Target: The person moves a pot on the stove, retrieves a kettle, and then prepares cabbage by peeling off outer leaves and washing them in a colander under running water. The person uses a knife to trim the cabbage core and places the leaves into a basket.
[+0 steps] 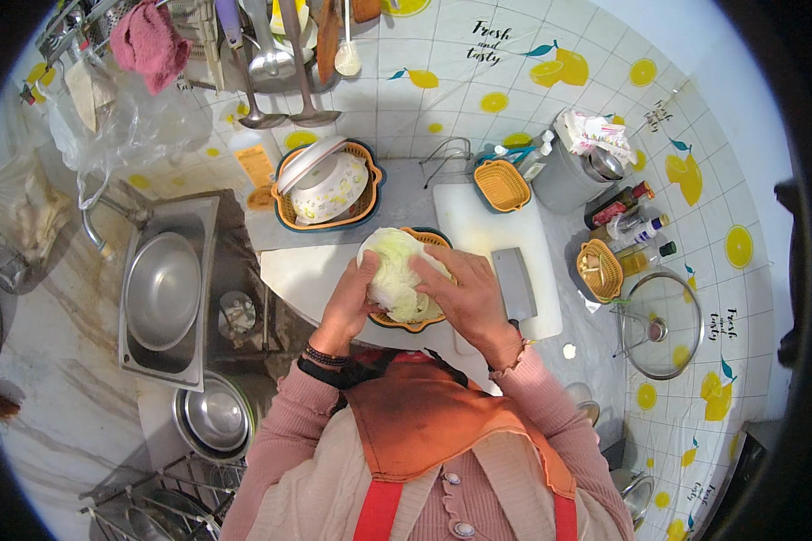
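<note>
A pale green and white cabbage (392, 270) is held up between my two hands. My left hand (350, 293) grips its left side, with the thumb on top. On the other side my right hand (471, 296) has its fingers curled over the leaves. Under the cabbage is an orange basket (435, 237), mostly hidden, with its rim showing above and below. To the right, a cleaver (514, 284) lies on a white cutting board (478, 225), its handle near my right wrist.
A sink (203, 270) with a metal basin (162, 290) is at left. Behind stands a basket of bowls (329, 189). A small orange basket (502, 187) sits by the board's far edge. Bottles (618, 203), a garlic basket (599, 270) and a glass lid (660, 325) line the right side.
</note>
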Motion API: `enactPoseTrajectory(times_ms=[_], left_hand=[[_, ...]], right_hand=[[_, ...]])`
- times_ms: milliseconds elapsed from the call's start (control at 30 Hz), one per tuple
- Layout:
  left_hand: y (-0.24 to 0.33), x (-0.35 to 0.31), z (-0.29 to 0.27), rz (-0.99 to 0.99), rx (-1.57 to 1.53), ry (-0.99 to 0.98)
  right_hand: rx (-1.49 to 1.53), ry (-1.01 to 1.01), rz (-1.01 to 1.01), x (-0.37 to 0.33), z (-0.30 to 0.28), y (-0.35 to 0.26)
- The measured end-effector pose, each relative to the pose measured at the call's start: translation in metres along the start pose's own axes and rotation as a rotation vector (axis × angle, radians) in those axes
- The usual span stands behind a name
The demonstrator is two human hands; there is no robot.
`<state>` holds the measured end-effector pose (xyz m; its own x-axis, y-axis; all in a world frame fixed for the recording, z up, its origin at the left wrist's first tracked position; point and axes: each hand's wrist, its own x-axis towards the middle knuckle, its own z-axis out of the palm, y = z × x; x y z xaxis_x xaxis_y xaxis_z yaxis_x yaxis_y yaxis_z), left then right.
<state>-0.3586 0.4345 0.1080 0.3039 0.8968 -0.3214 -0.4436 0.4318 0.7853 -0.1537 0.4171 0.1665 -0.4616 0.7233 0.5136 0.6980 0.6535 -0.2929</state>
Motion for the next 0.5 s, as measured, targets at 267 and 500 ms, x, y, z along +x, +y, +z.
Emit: enactPoseTrajectory(times_ms=[267,500], left_hand=[[-0.001,-0.004,-0.003,-0.047,0.180,0.007],[-0.007,-0.006,-0.006,-0.089,0.031,-0.019]], right_hand=[[0.098,0.004,-0.335,0.003,-0.004,0.017],[0.153,0.017,-0.123,0.001,0.003,0.010]])
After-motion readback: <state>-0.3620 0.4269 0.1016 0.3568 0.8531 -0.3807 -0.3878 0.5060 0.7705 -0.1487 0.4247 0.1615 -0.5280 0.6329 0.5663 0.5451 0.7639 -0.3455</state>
